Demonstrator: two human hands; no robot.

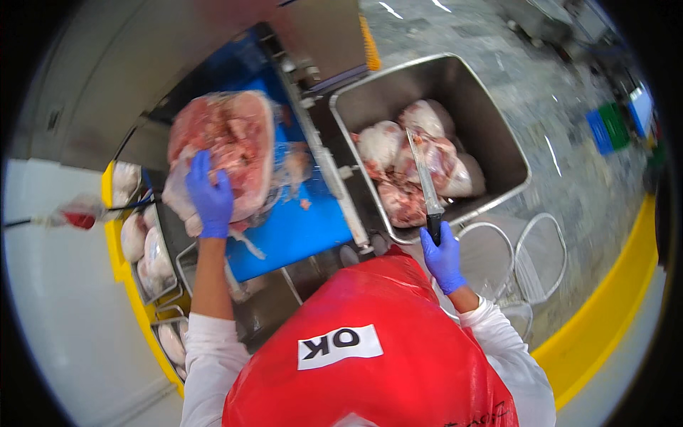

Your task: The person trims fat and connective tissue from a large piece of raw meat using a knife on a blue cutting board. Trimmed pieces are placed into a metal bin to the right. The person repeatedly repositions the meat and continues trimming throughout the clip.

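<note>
A large raw piece of meat [249, 135], pale skin along its edge, lies on a blue conveyor belt [316, 217] at the left. My left hand [210, 196], in a blue glove, rests on its near left part, thumb apart from the fingers. At the right, my right hand [441, 256], also gloved in blue, is closed round the black handle of a knife [422, 171]. The blade points away from me, above a deep metal bin [491, 85]. Several meat pieces [380, 146] with white skin lie inside that bin.
Fat scraps [293, 165] lie beside the meat. A metal rail [331, 178] edges the belt. White-rimmed hoops with clear sheeting [541, 260] stand by the bin. Trays of meat [153, 256] line a yellow-edged structure at left. A yellow curb [605, 341] curves at right.
</note>
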